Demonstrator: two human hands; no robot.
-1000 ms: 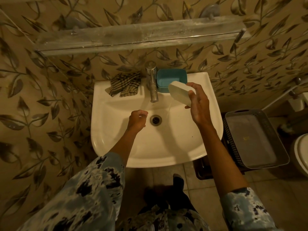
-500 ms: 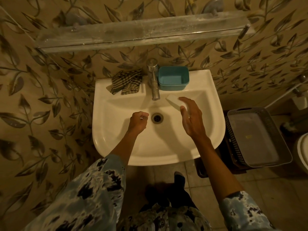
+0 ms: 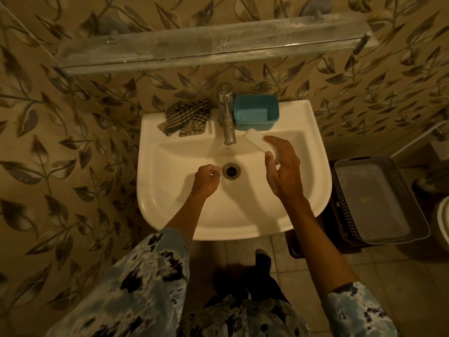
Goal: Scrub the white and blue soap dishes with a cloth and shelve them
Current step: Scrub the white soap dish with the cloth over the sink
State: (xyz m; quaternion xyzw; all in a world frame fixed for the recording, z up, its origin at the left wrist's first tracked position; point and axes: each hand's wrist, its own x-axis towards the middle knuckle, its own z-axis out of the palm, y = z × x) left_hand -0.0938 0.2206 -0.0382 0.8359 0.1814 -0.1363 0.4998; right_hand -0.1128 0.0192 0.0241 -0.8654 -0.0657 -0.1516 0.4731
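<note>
My right hand (image 3: 283, 170) holds the white soap dish (image 3: 256, 142) low in the basin of the white sink (image 3: 170, 215), just right of the tap (image 3: 227, 117). The blue soap dish (image 3: 255, 115) stands upright on the sink's back rim, right of the tap. A checked cloth (image 3: 187, 117) lies crumpled on the rim left of the tap. My left hand (image 3: 206, 177) is curled into a fist beside the drain (image 3: 231, 170); something small and pale shows at its fingertips. A glass shelf (image 3: 211, 45) runs along the wall above the sink.
A grey perforated plastic basket (image 3: 379, 200) sits on a dark stand right of the sink. A toilet rim (image 3: 443, 220) shows at the far right edge. Leaf-patterned tiles cover the walls, and the floor below is tiled.
My right hand has lowered the white soap dish from in front of the blue dish down into the basin. My left hand has stayed near the drain.
</note>
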